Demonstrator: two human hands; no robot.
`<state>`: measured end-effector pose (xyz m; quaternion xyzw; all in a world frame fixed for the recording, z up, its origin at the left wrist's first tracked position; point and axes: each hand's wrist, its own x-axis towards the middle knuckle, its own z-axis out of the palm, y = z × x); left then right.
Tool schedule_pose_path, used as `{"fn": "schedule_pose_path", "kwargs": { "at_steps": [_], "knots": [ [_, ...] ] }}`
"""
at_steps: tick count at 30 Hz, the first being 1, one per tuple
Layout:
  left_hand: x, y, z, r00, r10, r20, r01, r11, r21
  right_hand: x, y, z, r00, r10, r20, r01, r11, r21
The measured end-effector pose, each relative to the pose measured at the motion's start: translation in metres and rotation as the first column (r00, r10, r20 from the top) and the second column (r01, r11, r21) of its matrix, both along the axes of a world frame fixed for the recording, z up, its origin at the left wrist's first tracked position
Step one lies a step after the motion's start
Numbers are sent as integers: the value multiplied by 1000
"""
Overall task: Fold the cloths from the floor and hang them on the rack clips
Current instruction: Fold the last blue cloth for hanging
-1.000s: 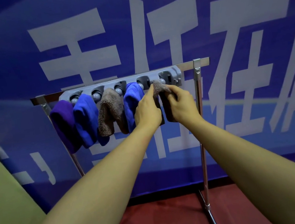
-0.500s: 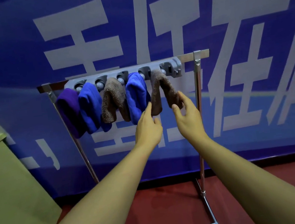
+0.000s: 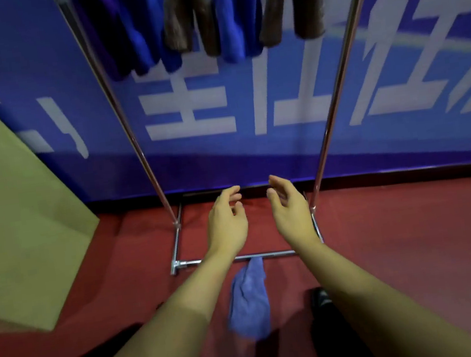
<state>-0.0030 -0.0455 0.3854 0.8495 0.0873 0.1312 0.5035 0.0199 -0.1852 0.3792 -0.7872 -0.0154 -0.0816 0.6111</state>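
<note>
Hanging done for five cloths, visible at top on rack; one blue cloth left crumpled on red floor, just before base bar. Left hand and right hand loosely curled, holding nothing. Blue banner behind; green box at left.

Colour rundown: the floor is a deep red carpet. The cloth lying on it is a washed-out periwinkle blue. Up top the hanging cloths go dark purple, bright royal blue, fuzzy brown, royal blue again, then another brown one. The rack is shiny chrome. The banner behind is blue with big white lettering, and the box on the left is plain olive-tan.
</note>
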Motion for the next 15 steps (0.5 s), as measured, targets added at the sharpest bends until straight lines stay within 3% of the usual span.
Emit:
{"fn": "schedule_pose_path", "kwargs": {
  "at_steps": [8, 15],
  "knots": [
    [-29, 30, -160, 963, 29, -267, -47, 997, -62, -29, 18, -167, 969, -28, -247, -1, 993, -115],
    [-20, 51, -296, 837, 105, -537, -124, 992, 1, -16, 27, -306, 861, -53, -506, -108, 953, -284]
  ]
}}
